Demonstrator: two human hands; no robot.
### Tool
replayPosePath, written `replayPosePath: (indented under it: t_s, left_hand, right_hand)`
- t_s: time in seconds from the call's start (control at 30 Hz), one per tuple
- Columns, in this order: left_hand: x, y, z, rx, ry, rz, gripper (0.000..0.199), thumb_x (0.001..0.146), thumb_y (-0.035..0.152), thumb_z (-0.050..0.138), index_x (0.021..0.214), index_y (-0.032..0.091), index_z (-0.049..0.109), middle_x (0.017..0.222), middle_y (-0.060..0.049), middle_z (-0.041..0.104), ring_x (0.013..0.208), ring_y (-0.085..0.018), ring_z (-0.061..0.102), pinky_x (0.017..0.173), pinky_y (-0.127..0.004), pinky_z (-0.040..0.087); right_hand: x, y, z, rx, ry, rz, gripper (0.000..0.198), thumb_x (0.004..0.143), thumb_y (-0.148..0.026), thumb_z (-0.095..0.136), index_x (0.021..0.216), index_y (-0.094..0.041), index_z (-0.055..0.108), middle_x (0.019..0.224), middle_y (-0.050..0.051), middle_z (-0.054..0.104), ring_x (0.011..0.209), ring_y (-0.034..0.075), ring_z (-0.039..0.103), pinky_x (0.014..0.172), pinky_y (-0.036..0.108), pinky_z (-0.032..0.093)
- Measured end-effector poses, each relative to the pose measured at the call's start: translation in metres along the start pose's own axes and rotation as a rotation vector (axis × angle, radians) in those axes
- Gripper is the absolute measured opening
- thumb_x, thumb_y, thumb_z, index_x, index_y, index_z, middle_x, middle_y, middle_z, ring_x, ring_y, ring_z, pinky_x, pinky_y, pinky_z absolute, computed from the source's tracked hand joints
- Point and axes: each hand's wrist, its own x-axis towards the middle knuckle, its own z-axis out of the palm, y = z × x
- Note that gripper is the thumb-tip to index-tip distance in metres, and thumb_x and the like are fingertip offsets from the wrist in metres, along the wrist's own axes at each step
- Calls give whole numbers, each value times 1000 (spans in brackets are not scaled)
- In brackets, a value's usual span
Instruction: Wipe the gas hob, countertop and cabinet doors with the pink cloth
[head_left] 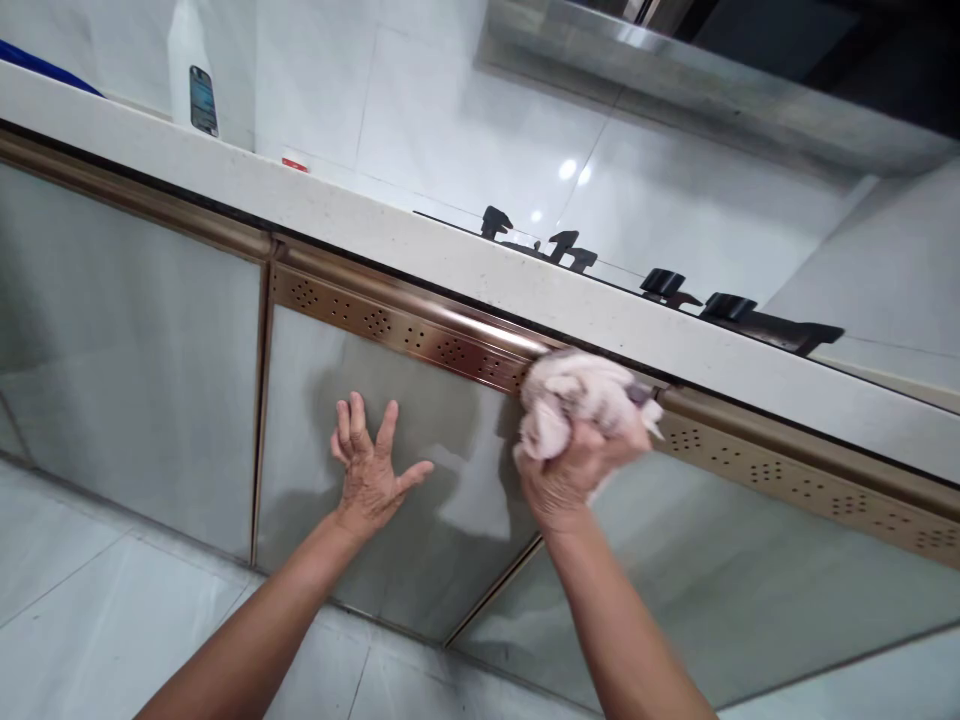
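Note:
My right hand (574,470) grips a crumpled pale pink cloth (574,395). The cloth lies against the right end of a perforated bronze metal strip (409,335) along the top of the middle cabinet door. My left hand (371,465) is spread open in front of that grey glossy cabinet door (300,370), with nothing in it. Whether its fingers touch the door I cannot tell. A second perforated strip (806,485) continues on the right-hand door, beyond the cloth.
Above the doors runs a white countertop edge (360,225). On the counter are a white bottle (187,60), a small red item (295,164) and a stove with black knobs (729,306). A range hood (712,90) hangs at upper right. Tiled floor (97,570) lies below.

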Motion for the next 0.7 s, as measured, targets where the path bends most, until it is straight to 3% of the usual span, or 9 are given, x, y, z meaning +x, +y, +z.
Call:
replayPosePath:
  t_s: [0.07, 0.17, 0.23, 0.3, 0.43, 0.53, 0.63, 0.7]
  left_hand:
    - [0, -4, 1, -99, 93, 12, 85, 91, 70, 46, 159, 25, 23, 166, -21, 17, 156, -39, 9, 119, -67, 15]
    - [6, -4, -3, -249, 284, 32, 69, 99, 58, 33, 157, 21, 27, 158, -19, 37, 150, -31, 27, 122, -55, 22]
    - [16, -3, -9, -344, 405, 16, 58, 101, 51, 33, 148, 18, 42, 145, -17, 51, 140, -27, 42, 119, -49, 29]
    - [28, -4, -17, -459, 494, -75, 48, 102, 48, 33, 129, 16, 57, 128, -14, 61, 125, -24, 53, 113, -44, 38]
    - [49, -9, -36, -674, 508, -305, 38, 100, 45, 39, 111, 17, 62, 107, -8, 65, 99, -18, 63, 93, -35, 52]
    - [54, -11, -47, -596, 483, -244, 31, 97, 43, 48, 108, 19, 64, 107, -6, 63, 99, -17, 61, 93, -33, 50]
    - [53, -5, -51, -535, 455, -205, 26, 94, 38, 52, 105, 19, 65, 105, -5, 61, 99, -16, 59, 94, -31, 48]
    - [50, 0, -50, -588, 406, -225, 24, 93, 37, 54, 104, 18, 65, 102, -4, 62, 92, -14, 59, 88, -30, 48]
  right_hand:
    - [14, -31, 13, 27, 105, -71, 29, 101, -37, 46, 124, -26, 60, 125, 12, 53, 123, 29, 52, 98, 52, 48]
    - [29, -81, 26, 39, 276, -310, 24, 97, -40, 56, 118, -31, 59, 135, 10, 48, 133, 30, 42, 105, 54, 42]
    - [29, -103, 33, 9, 269, -454, 23, 94, -41, 62, 116, -33, 58, 144, 7, 44, 140, 29, 36, 110, 54, 38]
    - [15, -109, 41, -5, 156, -561, 22, 95, -41, 61, 116, -36, 57, 150, 4, 41, 145, 27, 30, 114, 53, 34]
    - [-48, -79, 53, 50, -197, -767, 18, 97, -31, 58, 114, -35, 59, 154, 0, 42, 150, 24, 27, 120, 52, 27]
    - [-105, -44, 50, 186, -471, -822, 16, 98, -23, 54, 110, -31, 61, 146, 1, 52, 144, 18, 37, 117, 46, 33]
    - [-150, -18, 33, 334, -664, -622, 17, 95, -19, 53, 104, -30, 63, 131, 1, 62, 130, 13, 50, 109, 37, 42]
    - [-167, -5, 13, 364, -671, -499, 17, 93, -18, 53, 100, -29, 65, 119, 2, 67, 118, 15, 57, 101, 35, 46]
